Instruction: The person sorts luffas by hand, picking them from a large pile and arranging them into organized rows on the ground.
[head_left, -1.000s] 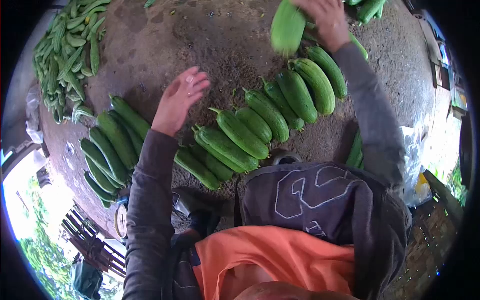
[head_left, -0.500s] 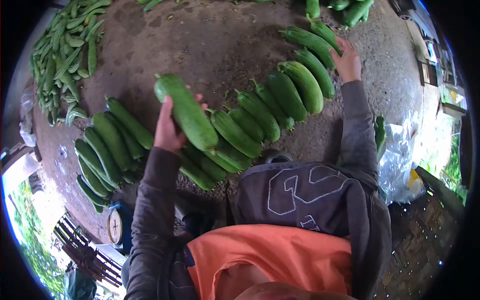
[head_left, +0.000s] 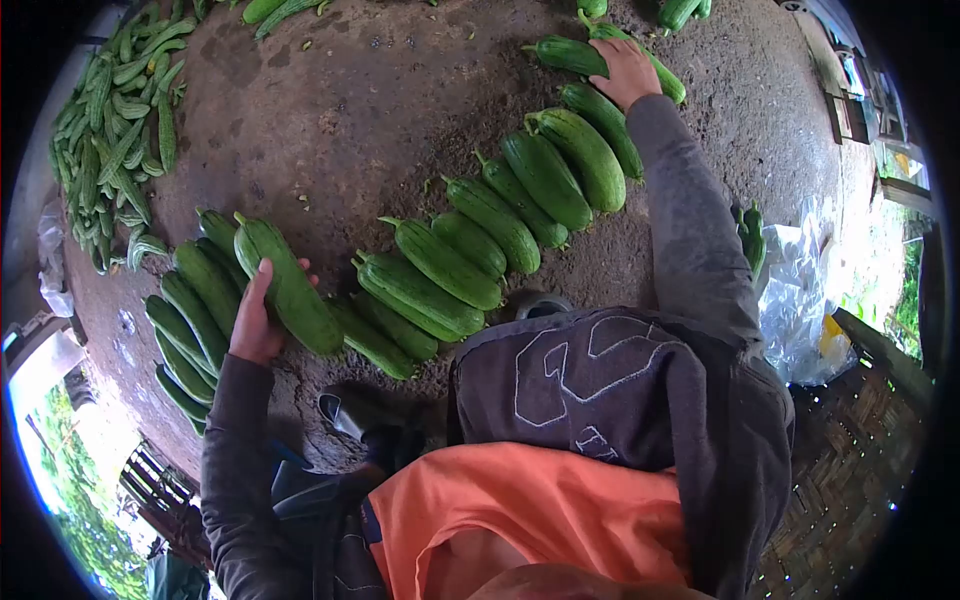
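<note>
Here, Two Hands at a Laid-Out Row of Green Gourds

Head view. The left hand [head_left: 255, 325] is clamped on the held gourd [head_left: 290, 285]. The thumb lies along its left side and the fingers wrap beneath it, so that only their tips show past its other edge. The held gourd is thick, cylindrical and mid-green, with a smooth, faintly striped skin. It has a short stalk at its far end and a rounded near end. It lies slanted, stalk away from the person, between the left pile [head_left: 195, 310] and the long row [head_left: 470, 245]. Whether it touches the pile or hangs just above it cannot be told. The pile holds similar, darker gourds packed side by side. The row runs diagonally from near left to far right. Its gourds lie parallel and touching, with their stalks toward the bare floor [head_left: 400, 110].

The right hand [head_left: 625, 68], at the end of an outstretched grey sleeve [head_left: 690, 230], rests palm down on the end gourds [head_left: 560, 55] at the far end of the row. Its fingers lie close together over them, but whether they grip one cannot be told.

Surroundings. A heap of slender ridged gourds [head_left: 110, 140] lies at far left, well apart from the pile. A clear plastic bag [head_left: 800, 290] lies at the right, near a woven mat [head_left: 850, 480]. Further gourds show along the top edge.
</note>
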